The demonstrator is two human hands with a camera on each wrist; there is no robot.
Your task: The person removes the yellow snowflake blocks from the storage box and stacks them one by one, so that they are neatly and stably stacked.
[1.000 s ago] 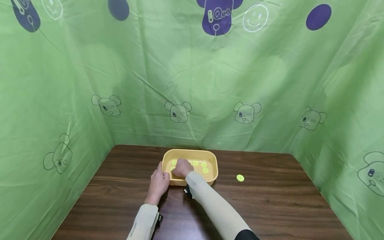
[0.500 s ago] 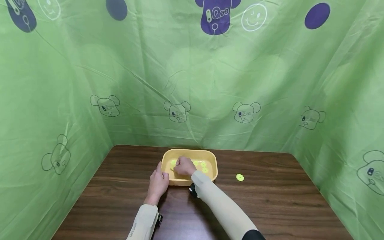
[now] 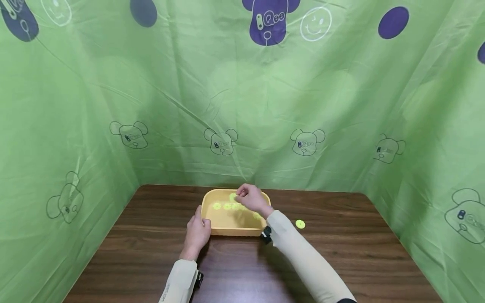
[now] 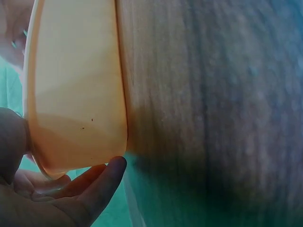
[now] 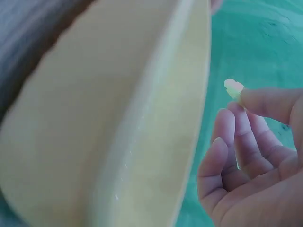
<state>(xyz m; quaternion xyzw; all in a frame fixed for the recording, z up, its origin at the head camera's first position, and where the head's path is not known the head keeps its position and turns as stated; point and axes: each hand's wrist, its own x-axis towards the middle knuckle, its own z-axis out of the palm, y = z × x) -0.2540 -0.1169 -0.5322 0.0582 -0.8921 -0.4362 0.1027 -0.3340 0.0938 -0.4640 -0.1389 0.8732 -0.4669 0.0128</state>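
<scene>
A yellow plastic tub [image 3: 236, 232] stands on the table, with several yellow-green flower-shaped pieces [image 3: 217, 205] lying on its floor. My left hand [image 3: 198, 232] grips the tub's left front corner. In the left wrist view, its thumb [image 4: 12, 142] is at the rim and its fingers lie along the outer wall. Above the tub's back right part, my right hand [image 3: 253, 198] pinches one flower-shaped piece [image 5: 233, 88] between thumb and fingertips. In the head view, that same piece [image 3: 233, 197] shows just left of the fingertips. The right hand hides part of the tub.
One more flower-shaped piece [image 3: 300, 224] lies on the dark wooden table [image 3: 341, 252], right of the tub. A green printed curtain [image 3: 182, 105] hangs behind the table and at both sides.
My right hand has risen from the tub's floor and moved right and back, now with a flower-shaped piece in its fingertips. The left hand keeps its grip on the tub.
</scene>
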